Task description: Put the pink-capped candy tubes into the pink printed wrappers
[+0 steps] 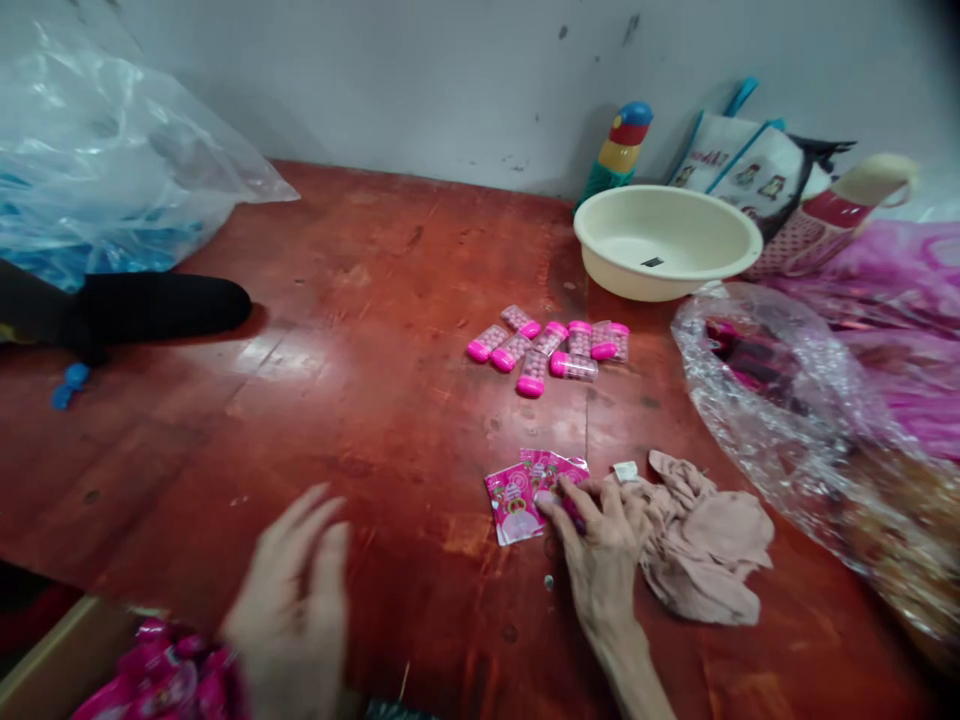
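A clear plastic bag (112, 150) of blue items slumps at the far left of the red wooden bench (360, 300), beside a dark sleeve (150, 305) belonging to another person and a small blue piece (67, 385). At the near left edge, a cardboard box (60, 655) holds pink sachets (161, 680), and the left hand (292, 610) hovers above it, fingers spread and holding nothing. Further right, the right hand (600, 550) presses its fingertips (551, 503) onto a small pile of pink printed packets (529, 490) lying flat on the bench near its front middle, with what looks like a pink item pinched under the fingers; whether it is truly gripped cannot be told. Behind them lies a loose cluster of small pink-capped vials (551, 350), then a cream plastic basin (667, 240) near the wall. A crumpled beige cloth (705, 550) touches the right hand, and a crinkled plastic bag (795, 420) fills the far right. The packets overlap loosely, so a dragging fingertip could likely fan them apart or push one under the cloth; the vials, lying on their sides, could roll if the bench is jolted.
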The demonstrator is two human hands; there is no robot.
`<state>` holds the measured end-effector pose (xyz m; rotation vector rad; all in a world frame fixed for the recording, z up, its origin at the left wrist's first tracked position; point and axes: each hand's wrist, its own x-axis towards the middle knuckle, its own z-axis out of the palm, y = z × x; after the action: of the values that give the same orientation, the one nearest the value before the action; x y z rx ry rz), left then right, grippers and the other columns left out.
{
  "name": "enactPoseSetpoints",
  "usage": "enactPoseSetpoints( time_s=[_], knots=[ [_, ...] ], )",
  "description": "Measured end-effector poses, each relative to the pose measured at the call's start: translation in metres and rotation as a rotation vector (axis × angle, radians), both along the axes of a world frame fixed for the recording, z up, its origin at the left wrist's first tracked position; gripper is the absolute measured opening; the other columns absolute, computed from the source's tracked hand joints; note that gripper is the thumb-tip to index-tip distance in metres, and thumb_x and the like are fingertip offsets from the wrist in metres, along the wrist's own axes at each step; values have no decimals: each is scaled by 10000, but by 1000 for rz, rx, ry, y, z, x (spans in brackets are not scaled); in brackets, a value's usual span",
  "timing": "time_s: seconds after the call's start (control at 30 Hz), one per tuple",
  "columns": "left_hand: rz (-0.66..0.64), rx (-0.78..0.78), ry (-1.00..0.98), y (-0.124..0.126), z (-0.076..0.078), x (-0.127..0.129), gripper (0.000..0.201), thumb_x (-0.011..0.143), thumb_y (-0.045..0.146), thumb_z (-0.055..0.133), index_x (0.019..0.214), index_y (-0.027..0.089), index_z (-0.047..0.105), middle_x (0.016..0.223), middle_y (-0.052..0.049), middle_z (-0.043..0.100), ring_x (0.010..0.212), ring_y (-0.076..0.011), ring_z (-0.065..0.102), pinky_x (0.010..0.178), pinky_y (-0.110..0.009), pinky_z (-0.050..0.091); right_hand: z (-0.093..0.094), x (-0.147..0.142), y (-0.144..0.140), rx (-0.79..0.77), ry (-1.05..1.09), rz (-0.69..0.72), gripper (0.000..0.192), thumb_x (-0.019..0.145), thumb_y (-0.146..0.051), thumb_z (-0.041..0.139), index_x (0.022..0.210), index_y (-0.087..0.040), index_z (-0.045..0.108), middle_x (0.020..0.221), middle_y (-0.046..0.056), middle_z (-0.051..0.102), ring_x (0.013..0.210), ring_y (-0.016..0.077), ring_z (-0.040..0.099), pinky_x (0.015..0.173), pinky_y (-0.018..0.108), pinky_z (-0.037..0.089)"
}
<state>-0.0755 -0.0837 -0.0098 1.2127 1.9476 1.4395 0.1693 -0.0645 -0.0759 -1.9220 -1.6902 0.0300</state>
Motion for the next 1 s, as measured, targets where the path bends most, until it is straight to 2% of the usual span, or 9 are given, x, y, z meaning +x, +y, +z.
enactPoseSetpoints(
  time_s=[0.1, 0.2, 0.33, 0.47, 0.57, 0.67, 0.77, 0.83, 1.0],
  knots=[
    [-327, -18, -57, 25, -11, 63, 166, 737, 177, 636, 843, 261, 733, 1052, -61, 669, 1079, -276, 518, 1006, -405, 323, -6, -5, 4, -3, 34, -35, 216, 825, -376, 582, 863, -223, 730, 792, 59, 592, 813, 239, 438, 770, 417, 318],
    [-571, -21, -119, 35, -20, 104, 205, 750, 174, 616, 887, 269, 736, 1047, -74, 678, 1094, -285, 496, 981, -411, 333, -6, 1, 3, 20, 38, -13, 191, 848, -307, 562, 855, -229, 737, 749, 54, 585, 764, 218, 426, 727, 384, 337],
    [-599, -109, -146, 41, -24, 113, 148, 778, 254, 599, 830, 223, 734, 872, -83, 680, 846, -251, 562, 818, -357, 414, -1, 4, -1, 141, 80, 47, 179, 850, -227, 560, 908, -235, 730, 780, 60, 600, 791, 213, 459, 740, 381, 379],
    [-713, -300, -492, 50, -24, 112, 199, 761, 318, 619, 748, 153, 730, 700, -50, 662, 676, -196, 569, 655, -282, 450, 8, -2, -6, 322, 135, 229, 285, 812, -106, 583, 963, -312, 708, 846, 37, 625, 848, 201, 498, 776, 356, 416],
    [-680, -364, -847, 54, -26, 116, 195, 736, 277, 655, 835, 127, 731, 715, -50, 689, 671, -172, 594, 655, -271, 477, 17, -8, -8, 278, 363, 217, 329, 784, -139, 623, 1062, -311, 660, 976, 45, 608, 926, 210, 527, 805, 357, 439],
    [-568, -337, -990, 53, -26, 119, 168, 724, 231, 673, 837, 119, 727, 646, -31, 678, 602, -127, 589, 604, -229, 479, 22, -15, -8, 39, 810, 60, 446, 739, -256, 683, 1170, -233, 570, 1053, 71, 593, 906, 215, 578, 753, 338, 487],
    [-536, -285, -1015, 49, -24, 119, 91, 711, 183, 688, 763, 116, 723, 636, -11, 663, 585, -92, 571, 592, -190, 466, 22, -21, -6, -147, 1061, 29, 163, 768, -311, 647, 868, -183, 647, 765, 16, 622, 676, 165, 578, 607, 268, 479],
    [-508, -258, -1038, 48, -23, 118, 54, 700, 160, 697, 704, 110, 714, 617, 3, 644, 563, -71, 548, 566, -163, 447, 21, -26, -5, -183, 1076, 36, 170, 803, -319, 603, 716, -175, 625, 635, -13, 573, 595, 139, 534, 562, 241, 446],
    [-442, -282, -1149, 50, -24, 118, 54, 652, 160, 734, 666, 113, 710, 574, 5, 640, 517, -64, 546, 533, -161, 448, 19, -33, -5, -30, 795, 133, 183, 856, -258, 519, 711, -172, 590, 606, -23, 516, 551, 117, 483, 530, 218, 384]
  ],
)
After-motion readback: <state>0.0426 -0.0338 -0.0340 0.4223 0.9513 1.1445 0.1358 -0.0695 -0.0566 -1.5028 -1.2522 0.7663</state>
